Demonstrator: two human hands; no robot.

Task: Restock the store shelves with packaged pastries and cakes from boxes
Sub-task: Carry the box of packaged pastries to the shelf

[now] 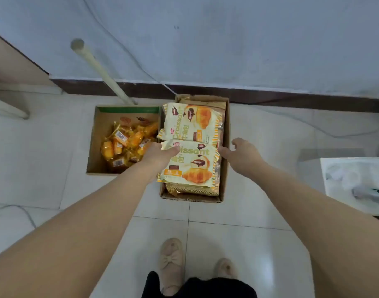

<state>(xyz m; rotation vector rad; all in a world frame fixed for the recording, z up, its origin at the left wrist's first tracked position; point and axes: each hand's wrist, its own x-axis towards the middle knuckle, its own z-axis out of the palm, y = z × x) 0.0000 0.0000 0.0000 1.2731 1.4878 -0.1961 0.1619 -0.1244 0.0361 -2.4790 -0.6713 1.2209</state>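
Observation:
Two cardboard boxes stand on the tiled floor by the wall. The right box [225, 160] holds cream-and-yellow croissant packs. My left hand [157, 157] grips the left edge of the near croissant pack [189, 166], thumb on top of its corner. A second croissant pack [190, 122] lies behind it in the same box. My right hand [241, 152] hovers at the near pack's right edge, fingers loosely curled and holding nothing. The left box [94, 145] contains several small orange-wrapped cakes [128, 143].
A pale pole [102, 72] leans on the wall behind the left box, with a thin cable beside it. A white cabinet [356, 179] stands at the right. A shelf edge [12, 67] shows at the left. My feet in beige slippers [171, 265] are below.

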